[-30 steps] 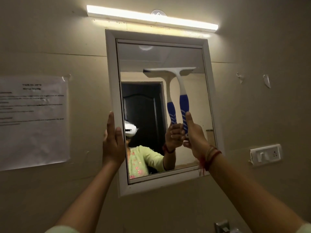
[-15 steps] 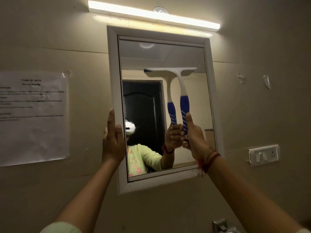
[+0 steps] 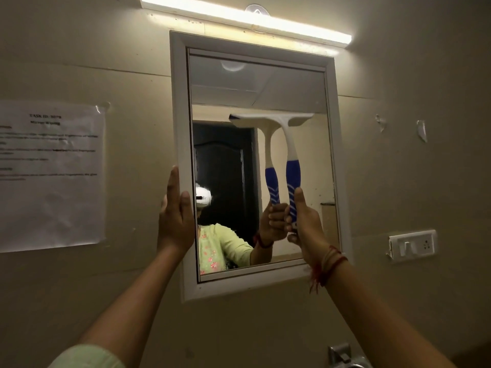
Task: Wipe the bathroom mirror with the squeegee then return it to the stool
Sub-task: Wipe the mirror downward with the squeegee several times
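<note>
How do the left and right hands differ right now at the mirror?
The left hand lies flat, fingers straight, on the left side of the mirror frame; the right hand curls round the blue handle of the squeegee. The left hand holds nothing; the right hand holds the blade on the glass. Both are raised to similar height.

Bathroom, domestic. You face a white-framed rectangular wall mirror [image 3: 180,123] at centre frame, a lit white tube light [image 3: 265,21] across the top, a white switch-and-socket plate [image 3: 411,245] at right, and a chrome tap fitting [image 3: 341,353] at the bottom edge.
</note>
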### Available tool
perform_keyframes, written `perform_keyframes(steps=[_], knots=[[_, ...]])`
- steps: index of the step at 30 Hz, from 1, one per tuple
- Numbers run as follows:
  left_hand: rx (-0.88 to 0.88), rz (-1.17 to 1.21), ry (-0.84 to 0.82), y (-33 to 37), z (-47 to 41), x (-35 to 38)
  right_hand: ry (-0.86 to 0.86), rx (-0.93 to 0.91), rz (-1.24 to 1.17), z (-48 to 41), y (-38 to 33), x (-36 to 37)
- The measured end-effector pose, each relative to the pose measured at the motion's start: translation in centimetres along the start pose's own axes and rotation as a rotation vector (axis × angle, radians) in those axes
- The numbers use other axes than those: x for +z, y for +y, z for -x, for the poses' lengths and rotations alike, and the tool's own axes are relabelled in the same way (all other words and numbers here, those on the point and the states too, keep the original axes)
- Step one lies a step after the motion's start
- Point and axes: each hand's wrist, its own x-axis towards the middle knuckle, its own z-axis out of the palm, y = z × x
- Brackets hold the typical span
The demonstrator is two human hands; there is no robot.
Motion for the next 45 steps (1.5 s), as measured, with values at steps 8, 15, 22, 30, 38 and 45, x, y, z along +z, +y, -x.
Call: perform_keyframes(steps=[8,15,22,30,38,45], knots=[[0.003,-0.015,-0.023,0.0,-0.1,0.0,0.117,0.009,-0.011,2.1,3.9,-0.7],[-0.002,-0.034,-0.021,0.2,0.0,-0.1,0.129,0.008,-0.025,0.9,1.7,0.2],[-0.017,-0.055,-0.014,0.2,0.1,-0.2,0.150,0.058,-0.034,5.0,7.0,-0.7],[0.003,-0.059,0.003,0.1,0.1,0.0,0.050,0.013,-0.094,2.2,2.6,0.4],[-0.006,-0.041,-0.006,-0.1,0.0,0.0,0.143,0.095,-0.027,6.7,8.8,-0.4],[-0.003,-0.045,0.014,-0.2,0.0,0.2,0.126,0.033,-0.009,4.3,5.6,0.1]])
